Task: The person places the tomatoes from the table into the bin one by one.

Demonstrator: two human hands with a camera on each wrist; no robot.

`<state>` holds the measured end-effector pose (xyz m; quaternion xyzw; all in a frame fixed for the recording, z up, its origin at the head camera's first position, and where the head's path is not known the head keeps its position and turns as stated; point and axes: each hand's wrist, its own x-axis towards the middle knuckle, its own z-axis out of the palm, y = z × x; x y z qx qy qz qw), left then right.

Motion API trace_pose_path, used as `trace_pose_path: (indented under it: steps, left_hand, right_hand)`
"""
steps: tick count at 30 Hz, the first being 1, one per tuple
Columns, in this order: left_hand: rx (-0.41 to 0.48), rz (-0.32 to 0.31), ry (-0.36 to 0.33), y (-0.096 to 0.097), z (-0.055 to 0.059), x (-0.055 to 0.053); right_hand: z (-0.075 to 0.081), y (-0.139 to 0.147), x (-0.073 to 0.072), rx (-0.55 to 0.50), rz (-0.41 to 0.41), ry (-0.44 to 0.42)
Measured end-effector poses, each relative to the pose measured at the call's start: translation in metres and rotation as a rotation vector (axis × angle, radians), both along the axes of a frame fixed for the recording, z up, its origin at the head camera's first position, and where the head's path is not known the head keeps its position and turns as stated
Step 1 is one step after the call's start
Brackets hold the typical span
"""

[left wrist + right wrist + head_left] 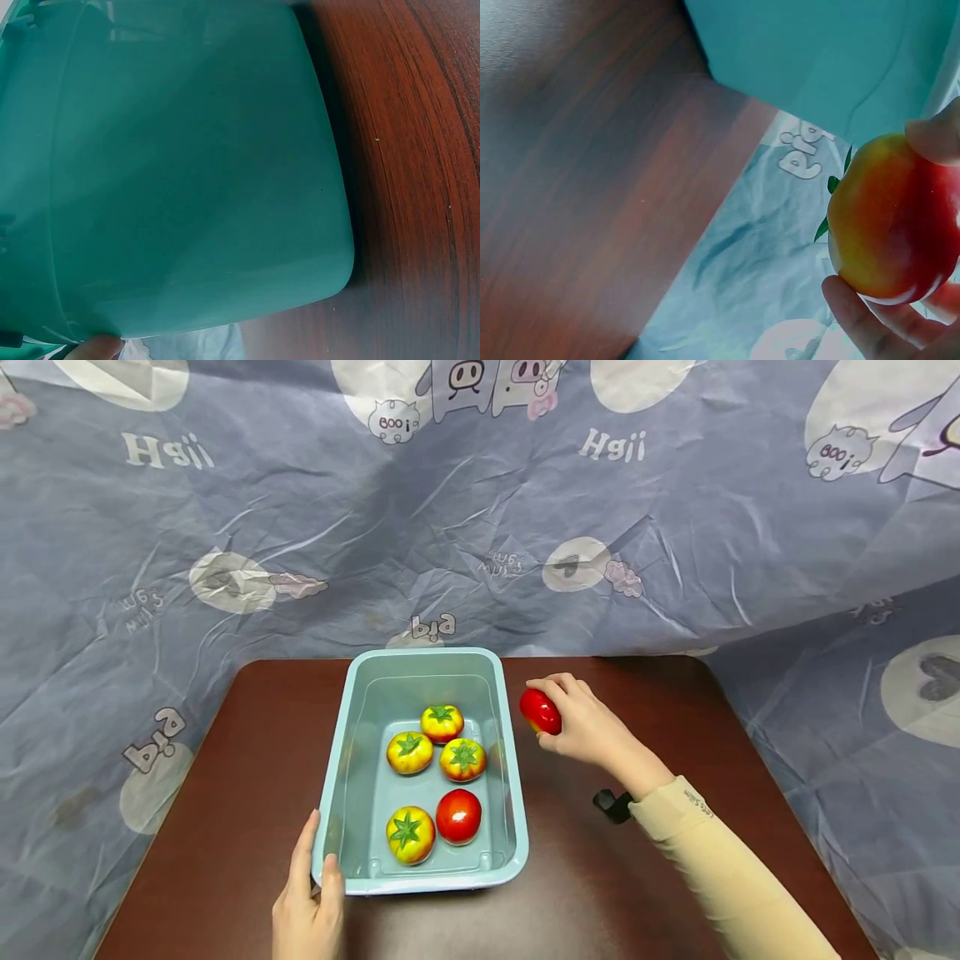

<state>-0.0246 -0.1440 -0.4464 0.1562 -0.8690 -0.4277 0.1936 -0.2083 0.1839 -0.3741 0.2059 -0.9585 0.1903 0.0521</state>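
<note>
A glossy red-and-yellow tomato (542,711) is held in my right hand (588,725), above the table just right of the light blue plastic bin (516,793). Its green leaves (832,184) point away from the palm in the right wrist view, with thumb and fingers on opposite sides. My left hand (306,902) holds the bin's near left corner between thumb and fingers; in the left wrist view only a fingertip (97,347) shows at the rim. Inside the bin lie several tomatoes: yellow ones (405,835) with leaves up, and a red one (459,817) without visible leaves.
The bin stands on a dark brown wooden table (600,893). A small black object (613,806) lies beneath the right wrist. Wrinkled grey-blue cloth (465,510) with cartoon prints hangs behind the table and down both sides.
</note>
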Motion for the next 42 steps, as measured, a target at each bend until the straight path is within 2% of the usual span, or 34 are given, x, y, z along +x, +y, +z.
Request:
trace_pose_path:
  steps: [4, 10, 20, 30, 42]
  left_hand:
    - [-0.010, -0.021, -0.029, 0.001, 0.002, -0.001]
    - [0.028, -0.039, -0.072, 0.001, 0.003, -0.004]
    - [0.029, -0.018, -0.018, 0.001, 0.001, -0.001]
    - [0.004, -0.011, 0.010, -0.001, -0.004, -0.002]
    - [0.015, -0.025, -0.008, -0.006, -0.003, -0.003]
  right_hand:
    - [0.005, -0.001, 0.001, 0.001, 0.011, 0.014]
    - [0.012, -0.003, 0.000, 0.000, 0.019, 0.023]
    - [0.023, -0.013, -0.002, 0.000, 0.038, 0.020]
    - [0.032, -0.030, -0.001, -0.016, 0.097, 0.067]
    - [0.036, -0.056, 0.007, -0.019, 0.178, 0.074]
